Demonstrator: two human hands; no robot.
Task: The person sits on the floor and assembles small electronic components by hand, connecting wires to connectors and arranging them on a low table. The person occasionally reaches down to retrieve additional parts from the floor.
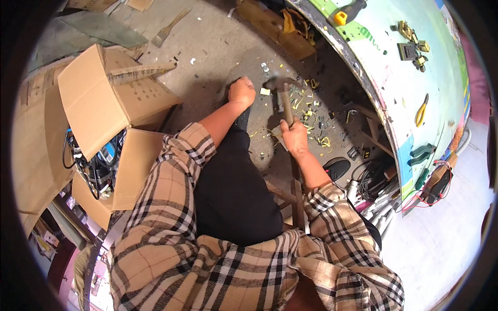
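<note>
My right hand [294, 137] is wrapped around the wooden handle of a hammer [285, 101]. The hammer's metal head is smeared by motion and stands above the floor, right of my left hand. Closed into a fist, my left hand [241, 92] is low over the floor beside my black-clad leg. Whatever its fingers may hold is hidden. Below and around the hammer, small broken black pieces and yellow scraps [310, 113] are scattered on the grey floor [212, 54].
An open cardboard box [96, 98] of cables stands at left; a flat brush [171, 27] lies beyond. The worktable [399, 98] at right bears yellow-handled pliers [422, 110], green-handled pliers [422, 154], a screwdriver [350, 12] and small electrical parts [412, 45]. Coiled cable [371, 180] lies below its edge.
</note>
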